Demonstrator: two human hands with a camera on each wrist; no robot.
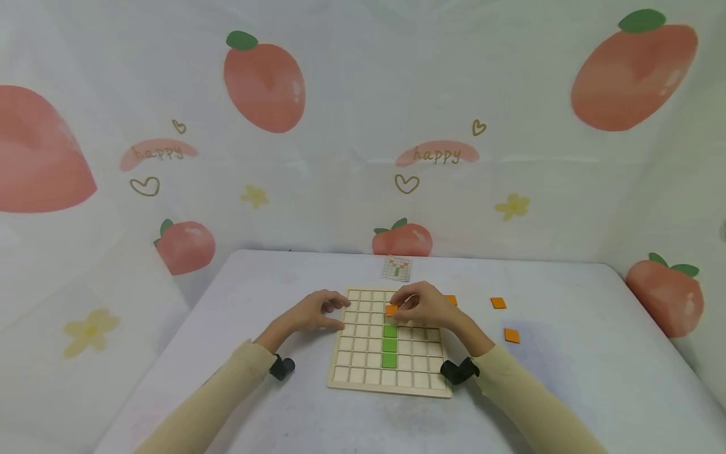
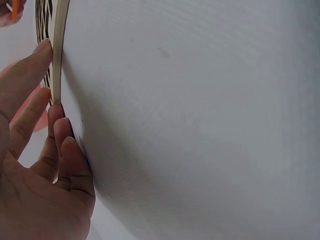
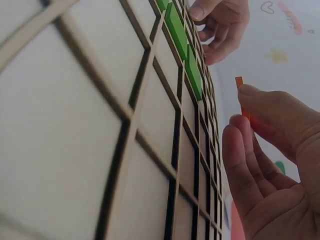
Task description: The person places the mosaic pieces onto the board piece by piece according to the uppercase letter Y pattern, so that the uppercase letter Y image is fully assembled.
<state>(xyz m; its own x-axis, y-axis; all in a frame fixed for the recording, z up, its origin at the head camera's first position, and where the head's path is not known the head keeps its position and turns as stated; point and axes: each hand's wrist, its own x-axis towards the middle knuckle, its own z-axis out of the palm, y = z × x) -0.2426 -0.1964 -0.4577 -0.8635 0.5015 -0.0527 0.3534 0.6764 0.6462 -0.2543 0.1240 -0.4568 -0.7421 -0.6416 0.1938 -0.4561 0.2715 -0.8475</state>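
Observation:
A wooden grid board (image 1: 357, 375) lies on the table, with several green square tiles (image 1: 389, 345) in one column. My right hand (image 1: 422, 306) is over the far part of the board and pinches an orange square tile (image 1: 391, 310) between thumb and fingers. In the right wrist view this orange tile (image 3: 239, 85) stands edge-on, off the grid. At the board's left edge rests my left hand (image 1: 317, 310), its thumb and fingertips spread along the rim. The left wrist view shows the left fingers (image 2: 45, 50) touching the board's side (image 2: 59, 50).
Loose orange tiles lie right of the board: one (image 1: 498, 303) farther back, another (image 1: 512, 335) nearer, and one (image 1: 450, 299) partly behind the right hand. A small pattern card (image 1: 397, 268) with a coloured grid lies beyond the board. A fruit-print cloth (image 1: 340, 208) hangs behind the table.

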